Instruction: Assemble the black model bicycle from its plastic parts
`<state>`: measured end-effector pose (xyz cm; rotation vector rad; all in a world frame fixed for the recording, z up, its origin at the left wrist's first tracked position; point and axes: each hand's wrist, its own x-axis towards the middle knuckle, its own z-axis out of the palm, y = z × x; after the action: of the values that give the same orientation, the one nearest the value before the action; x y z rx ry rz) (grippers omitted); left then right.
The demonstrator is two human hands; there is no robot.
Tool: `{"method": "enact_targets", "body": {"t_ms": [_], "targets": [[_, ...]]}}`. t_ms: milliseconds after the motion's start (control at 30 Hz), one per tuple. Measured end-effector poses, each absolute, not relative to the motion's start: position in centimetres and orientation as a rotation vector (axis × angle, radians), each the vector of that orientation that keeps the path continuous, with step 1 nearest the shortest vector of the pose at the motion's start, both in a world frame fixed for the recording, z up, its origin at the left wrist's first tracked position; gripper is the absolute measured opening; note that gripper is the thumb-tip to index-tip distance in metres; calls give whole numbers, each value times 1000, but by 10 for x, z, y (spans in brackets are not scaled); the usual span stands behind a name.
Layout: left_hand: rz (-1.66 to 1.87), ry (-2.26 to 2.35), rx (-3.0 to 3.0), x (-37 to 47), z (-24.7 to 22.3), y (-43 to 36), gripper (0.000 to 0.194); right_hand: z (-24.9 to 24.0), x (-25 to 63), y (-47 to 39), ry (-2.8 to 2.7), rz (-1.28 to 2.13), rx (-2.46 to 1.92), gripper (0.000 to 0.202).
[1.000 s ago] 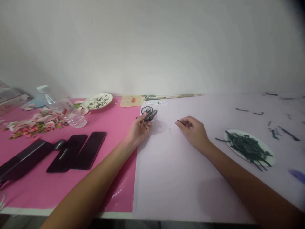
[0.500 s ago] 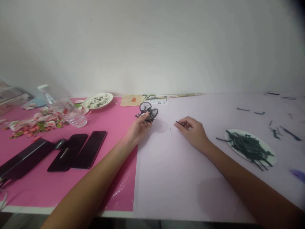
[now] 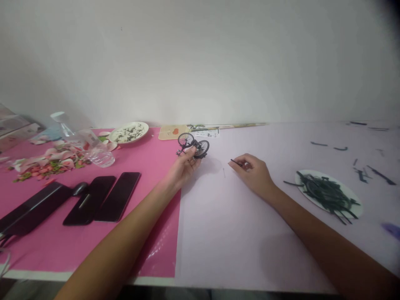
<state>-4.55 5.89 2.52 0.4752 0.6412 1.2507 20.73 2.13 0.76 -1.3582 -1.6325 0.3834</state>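
Note:
A small black model bicycle [image 3: 202, 148] with two spoked wheels is held up between the thumb and fingers of my left hand [image 3: 184, 166], over the seam of the pink and pale halves of the table. To the right, my right hand [image 3: 251, 171] is closed on a thin dark piece [image 3: 235, 161], its tip sticking out past the fingertips. A tiny slim pin [image 3: 223, 172] lies on the pale surface between the hands. The rest of the dark piece is hidden by my fingers.
A white plate [image 3: 298, 189] of dark green strips stands right, loose dark pieces [image 3: 381, 175] beyond it. On the left are two phones [image 3: 117, 198], a black case [image 3: 34, 206], a plastic bottle [image 3: 100, 154], petals [image 3: 62, 158] and another plate [image 3: 146, 130].
The model bicycle has turned slightly in my left hand, its far wheel shifting left and the near wheel a little right. My right hand looks unmoved.

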Motion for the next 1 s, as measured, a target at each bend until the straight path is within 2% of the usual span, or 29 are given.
{"method": "enact_targets", "body": {"t_ms": [500,700,1000], "targets": [[1031,643,551,-46,27,52,24,6,206,21,-1622,415,-1378,30],[1066,647,556,-44,25,52,19,6,206,21,-1622,428,-1386,30],[1092,655,619,-42,22,52,26,5,207,21,-1636,430,-1383,31]]}}
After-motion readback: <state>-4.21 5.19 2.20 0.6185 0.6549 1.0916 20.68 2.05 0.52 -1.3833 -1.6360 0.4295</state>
